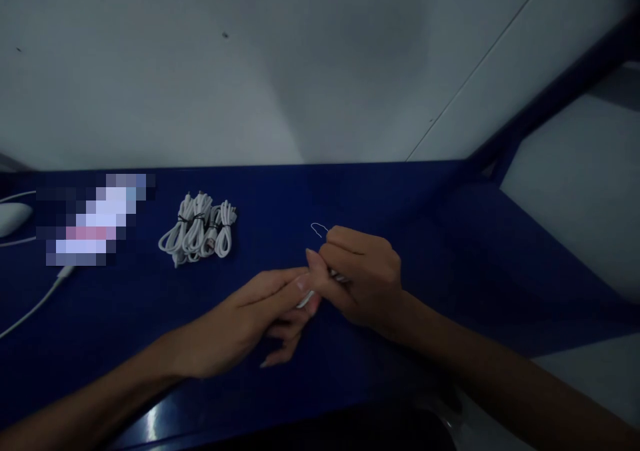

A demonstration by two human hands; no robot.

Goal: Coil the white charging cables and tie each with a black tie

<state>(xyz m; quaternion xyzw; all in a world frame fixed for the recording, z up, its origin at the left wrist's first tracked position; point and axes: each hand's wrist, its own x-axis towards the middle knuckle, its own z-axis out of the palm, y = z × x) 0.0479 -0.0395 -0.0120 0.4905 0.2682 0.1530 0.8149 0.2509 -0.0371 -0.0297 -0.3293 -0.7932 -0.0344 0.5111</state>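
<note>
Both my hands meet over the blue table, closed around a white cable (305, 299) that is mostly hidden by the fingers. My left hand (260, 311) pinches it between thumb and fingers, with the lower fingers curled loosely beneath. Against the left fingertips, my right hand (363, 264) is closed on the same cable; a little white shows under its fingers. Out past the right knuckles sticks a thin, bent tie wire (319, 227). To the left lie several coiled white cables (200, 228), each bound at the middle with a dark tie.
A blue table (270, 211) runs up to a pale wall (200, 91). At the left lies a lit, blurred-out device (100, 221) with a white plugged-in cord (37, 311). A white rounded object (13, 218) sits at the far left edge. Blue-framed panels stand at right.
</note>
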